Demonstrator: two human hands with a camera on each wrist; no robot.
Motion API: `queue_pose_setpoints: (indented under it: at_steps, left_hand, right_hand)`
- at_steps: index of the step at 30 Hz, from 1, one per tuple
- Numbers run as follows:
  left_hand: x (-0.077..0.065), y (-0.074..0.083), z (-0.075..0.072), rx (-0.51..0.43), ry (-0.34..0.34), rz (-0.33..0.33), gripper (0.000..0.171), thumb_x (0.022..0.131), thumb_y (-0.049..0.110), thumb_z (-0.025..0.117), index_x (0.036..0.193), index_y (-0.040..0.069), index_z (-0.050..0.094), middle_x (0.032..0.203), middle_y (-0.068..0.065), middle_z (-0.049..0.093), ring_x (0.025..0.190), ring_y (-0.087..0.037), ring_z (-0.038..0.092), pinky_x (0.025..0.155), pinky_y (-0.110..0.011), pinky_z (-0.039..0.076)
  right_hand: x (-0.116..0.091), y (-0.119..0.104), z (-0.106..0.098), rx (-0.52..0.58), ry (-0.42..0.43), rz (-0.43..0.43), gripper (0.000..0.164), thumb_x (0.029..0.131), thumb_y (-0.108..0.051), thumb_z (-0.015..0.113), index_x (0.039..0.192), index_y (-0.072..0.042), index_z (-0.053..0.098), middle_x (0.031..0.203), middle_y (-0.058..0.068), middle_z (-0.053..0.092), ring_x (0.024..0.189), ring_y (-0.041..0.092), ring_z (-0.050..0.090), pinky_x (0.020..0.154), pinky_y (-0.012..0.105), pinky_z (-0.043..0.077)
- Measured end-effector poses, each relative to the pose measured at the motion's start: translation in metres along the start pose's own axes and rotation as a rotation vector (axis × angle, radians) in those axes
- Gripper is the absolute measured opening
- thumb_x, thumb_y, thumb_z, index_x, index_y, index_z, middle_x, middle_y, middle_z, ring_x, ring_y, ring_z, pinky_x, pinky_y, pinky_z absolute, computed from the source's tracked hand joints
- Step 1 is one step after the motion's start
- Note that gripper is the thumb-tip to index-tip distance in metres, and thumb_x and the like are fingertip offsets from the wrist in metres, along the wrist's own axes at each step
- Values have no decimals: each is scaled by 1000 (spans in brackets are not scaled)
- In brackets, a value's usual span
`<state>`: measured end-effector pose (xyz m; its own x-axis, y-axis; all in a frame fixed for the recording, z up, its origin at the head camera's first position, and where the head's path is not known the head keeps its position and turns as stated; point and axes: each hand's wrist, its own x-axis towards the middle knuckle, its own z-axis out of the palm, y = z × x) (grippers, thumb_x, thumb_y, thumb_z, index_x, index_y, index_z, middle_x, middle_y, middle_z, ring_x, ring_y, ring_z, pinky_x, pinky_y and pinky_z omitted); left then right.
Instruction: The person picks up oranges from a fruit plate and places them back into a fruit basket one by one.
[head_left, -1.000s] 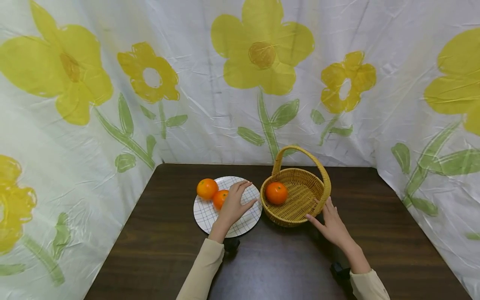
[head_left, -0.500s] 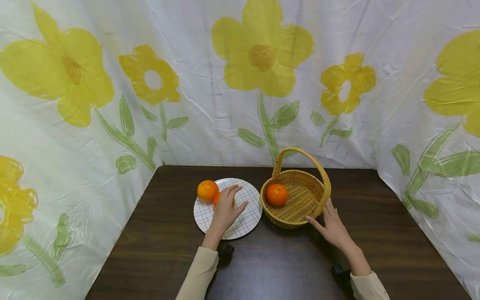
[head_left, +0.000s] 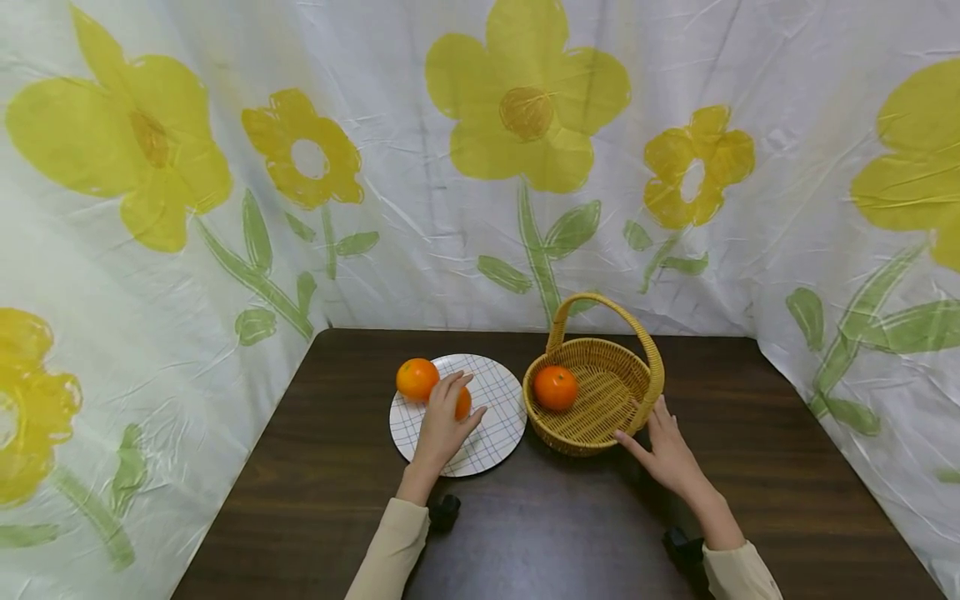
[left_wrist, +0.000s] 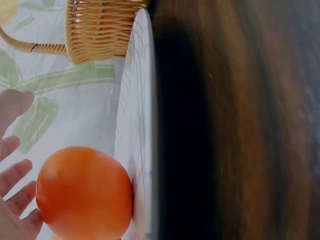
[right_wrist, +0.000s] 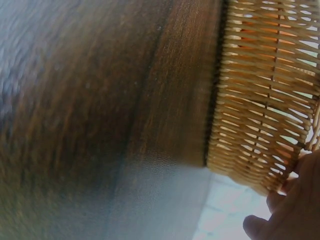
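My left hand (head_left: pixel 442 423) hovers with spread, slightly bent fingers over an orange (head_left: pixel 463 404) on a round white plate (head_left: pixel 495 433) with a grid pattern. In the left wrist view, the fingers (left_wrist: pixel 17 177) lie beside and above that orange (left_wrist: pixel 85 192), the lowest fingertip at its skin; the thumb is well apart. Another orange (head_left: pixel 417 380) sits at the plate's left edge. My right hand (head_left: pixel 671 454) holds the right side of a wicker basket (head_left: pixel 603 400) by its rim, near the handle's base. A third orange (head_left: pixel 556 388) rests inside the basket, at its left.
Plate and basket stand side by side on a dark wooden table (head_left: pixel 555 533). The basket's arched handle (head_left: pixel 645 337) rises above its rim. Behind the table hangs a white curtain (head_left: pixel 420 250) with yellow flowers.
My left hand has moved left and slightly down, from over the plate's middle to the orange there. The right hand stays at the basket, which has not moved.
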<state>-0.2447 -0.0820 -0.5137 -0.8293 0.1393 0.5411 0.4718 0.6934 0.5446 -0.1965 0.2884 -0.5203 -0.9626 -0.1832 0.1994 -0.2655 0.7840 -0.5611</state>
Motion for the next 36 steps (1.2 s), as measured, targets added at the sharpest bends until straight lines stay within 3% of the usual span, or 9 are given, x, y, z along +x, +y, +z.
queue_pose_setpoints:
  at_steps: [16, 23, 36]
  left_hand:
    - [-10, -18, -9, 53, -41, -39, 57, 76, 27, 76, 126, 10, 53, 134, -12, 45, 124, -29, 41, 97, -47, 44]
    - [-10, -21, -15, 67, -74, -45, 63, 75, 27, 77, 128, 7, 51, 136, -18, 44, 126, -33, 39, 97, -49, 43]
    - [-8, -23, -19, 80, -88, -49, 64, 73, 24, 80, 128, 7, 53, 131, -14, 48, 121, -32, 44, 96, -49, 43]
  right_hand:
    - [-1, -1, -2, 3, -21, 15, 73, 91, -42, 55, 148, -9, 22, 155, 14, -5, 140, 37, -9, 106, 65, 6]
    - [-1, -2, -2, 15, -24, 23, 73, 92, -42, 54, 147, -8, 22, 154, 16, -6, 140, 38, -10, 107, 64, 4]
    - [0, 0, 0, 11, -17, 24, 74, 90, -43, 56, 146, -5, 25, 155, 17, -3, 140, 38, -8, 106, 65, 5]
